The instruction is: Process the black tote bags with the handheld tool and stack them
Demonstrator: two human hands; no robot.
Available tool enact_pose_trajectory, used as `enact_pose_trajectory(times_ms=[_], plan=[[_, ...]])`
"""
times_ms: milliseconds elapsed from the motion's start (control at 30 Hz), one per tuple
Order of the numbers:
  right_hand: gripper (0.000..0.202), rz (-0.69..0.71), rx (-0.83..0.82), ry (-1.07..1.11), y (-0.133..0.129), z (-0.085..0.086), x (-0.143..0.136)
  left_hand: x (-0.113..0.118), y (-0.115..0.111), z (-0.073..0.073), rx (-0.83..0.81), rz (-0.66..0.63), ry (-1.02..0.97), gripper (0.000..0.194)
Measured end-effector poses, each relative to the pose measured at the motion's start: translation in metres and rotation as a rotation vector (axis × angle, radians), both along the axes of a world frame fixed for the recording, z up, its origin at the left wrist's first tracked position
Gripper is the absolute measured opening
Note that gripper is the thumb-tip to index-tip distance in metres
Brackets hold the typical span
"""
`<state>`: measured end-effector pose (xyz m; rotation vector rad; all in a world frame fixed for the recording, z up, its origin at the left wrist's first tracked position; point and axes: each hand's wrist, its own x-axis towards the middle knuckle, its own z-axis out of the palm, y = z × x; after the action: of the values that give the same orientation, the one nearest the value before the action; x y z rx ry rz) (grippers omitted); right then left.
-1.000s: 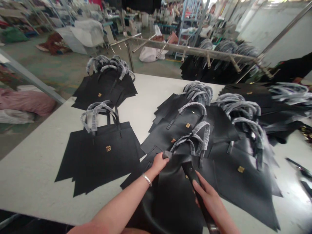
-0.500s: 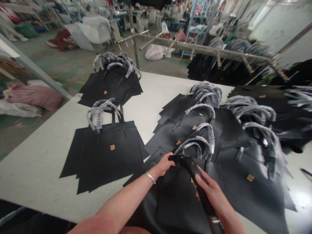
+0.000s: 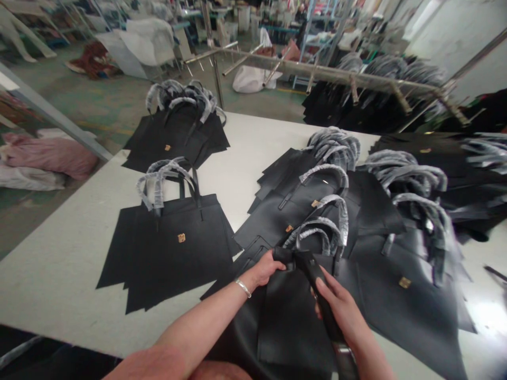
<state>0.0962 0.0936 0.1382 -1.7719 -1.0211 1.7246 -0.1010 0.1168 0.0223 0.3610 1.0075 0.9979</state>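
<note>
My left hand (image 3: 264, 268), with a silver bracelet at the wrist, is closed on the upper edge of a black bag panel (image 3: 295, 316) in front of me. In my right hand (image 3: 340, 301) is a long black hand-held tool (image 3: 312, 270) with a silver band near its lower end; its exact kind cannot be made out. The tool's upper end lies against or just over the panel's edge, close to my left fingers. Just beyond are bag handles (image 3: 320, 227) wrapped in clear plastic. My right fingertips are partly hidden behind the tool.
Stacked black handbags (image 3: 174, 258) with gold clasps lie to the left on the white table (image 3: 59, 264). Another stack (image 3: 174, 134) sits farther back. More bags (image 3: 407, 311) overlap on the right. A metal rail with pegs (image 3: 293, 66) runs beyond the table.
The panel's edge at my left fingers looks more folded over, and its underside shows. Both hands keep their holds and have shifted only slightly. The view has moved a little.
</note>
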Motion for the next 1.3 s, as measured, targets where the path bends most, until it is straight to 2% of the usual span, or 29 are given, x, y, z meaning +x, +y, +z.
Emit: enact_pose_trajectory(times_ms=[100,267,467,600,700,800,900,1100,1300], plan=[[0.082,-0.006,0.052,-0.044,0.002,0.003,-0.001,0.0,-0.003,0.004,0.02,0.015,-0.033,0.051],[0.086,0.084,-0.051,0.008,-0.003,0.011,-0.005,0.002,-0.011,0.01,-0.01,0.07,-0.035,0.048],[0.082,-0.058,0.077,-0.049,0.007,0.015,-0.007,0.008,-0.018,0.014,0.048,0.018,-0.082,0.05],[0.081,0.044,0.017,-0.015,-0.009,0.018,0.001,0.004,-0.022,0.02,0.057,0.081,-0.103,0.054],[0.083,0.121,-0.007,0.0,-0.025,0.02,-0.007,0.003,-0.027,0.024,0.134,0.108,-0.101,0.063],[0.077,0.191,0.006,0.021,-0.026,0.019,-0.024,0.007,-0.032,0.022,0.193,0.104,-0.051,0.063],[0.072,0.212,0.04,0.022,-0.02,0.017,-0.036,0.012,-0.034,0.018,0.21,0.098,0.051,0.054],[0.07,0.217,0.073,0.036,-0.019,0.022,-0.038,0.015,-0.036,0.021,0.272,0.012,0.22,0.04],[0.079,0.056,0.127,0.003,-0.015,0.034,-0.036,0.021,-0.036,0.028,0.413,-0.122,0.355,0.05]])
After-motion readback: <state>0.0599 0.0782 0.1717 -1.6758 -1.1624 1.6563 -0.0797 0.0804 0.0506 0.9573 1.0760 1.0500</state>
